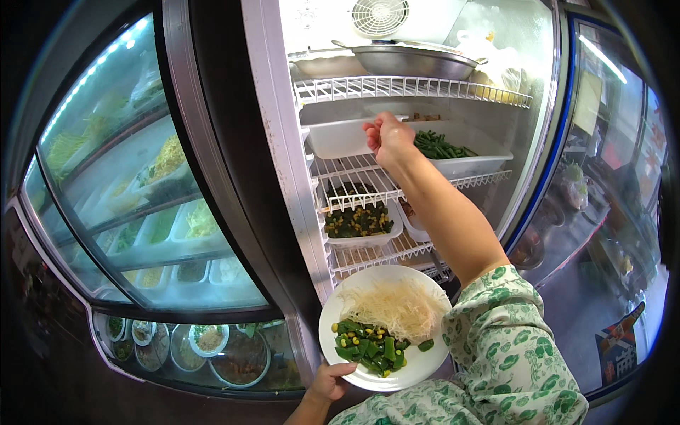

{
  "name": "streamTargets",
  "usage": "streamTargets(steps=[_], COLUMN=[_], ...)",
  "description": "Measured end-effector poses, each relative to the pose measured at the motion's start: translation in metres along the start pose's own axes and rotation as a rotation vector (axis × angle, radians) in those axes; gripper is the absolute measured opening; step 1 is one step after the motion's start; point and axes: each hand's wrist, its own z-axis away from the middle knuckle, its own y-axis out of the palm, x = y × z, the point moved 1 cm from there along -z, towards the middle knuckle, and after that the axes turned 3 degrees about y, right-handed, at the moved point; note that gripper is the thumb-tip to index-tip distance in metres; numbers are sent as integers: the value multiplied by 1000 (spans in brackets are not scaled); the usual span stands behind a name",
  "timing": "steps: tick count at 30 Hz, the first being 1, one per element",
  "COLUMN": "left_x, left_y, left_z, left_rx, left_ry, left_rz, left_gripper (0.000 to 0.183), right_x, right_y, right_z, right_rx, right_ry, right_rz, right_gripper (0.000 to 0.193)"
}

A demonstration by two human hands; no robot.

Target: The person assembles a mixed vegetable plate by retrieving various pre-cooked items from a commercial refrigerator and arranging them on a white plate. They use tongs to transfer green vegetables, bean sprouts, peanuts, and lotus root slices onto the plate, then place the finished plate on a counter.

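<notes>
My left hand point(329, 382) grips the near left rim of a round white plate point(419, 370), its thumb over the edge. On the plate lie a heap of thin pale noodles point(400, 306) and a pile of cut green peppers with yellow corn kernels point(372, 348). My right arm reaches into the open fridge. My right hand point(388, 138), fingers curled closed, is at the right end of a white tub point(336, 139) on the middle shelf; what it holds, if anything, is hidden. Right beside it, green beans point(440, 145) fill another white tub point(489, 164).
Below is a tub of greens with corn point(358, 223) on a wire shelf point(368, 177). A wide metal pan point(418, 62) stands on the top shelf. To the left is a glass-fronted display case point(142, 191) with several food trays; an open glass door point(559, 177) is at the right.
</notes>
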Motion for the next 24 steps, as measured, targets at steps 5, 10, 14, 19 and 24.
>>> streamTargets(steps=[5,10,14,19,24], left_x=[-5,-6,-8,-10,-3], left_y=[-3,-11,-6,-21,-27], left_z=[7,19,30,49,77], left_rx=[-28,-83,-85,-99,-186], left_ry=[-10,-42,-96,-39,72], left_rz=[-41,-40,0,-36,-70], left_gripper=[51,48,49,58,62], right_x=[27,75,112,107,85], right_y=[-46,-137,-216,-279,-335], right_z=[54,109,171,222,263], right_rx=[81,200,79,-105,-68], right_ry=[-189,-323,-290,-294,-97], right_rz=[-12,-13,-3,-159,-186], right_gripper=[9,13,12,10,16])
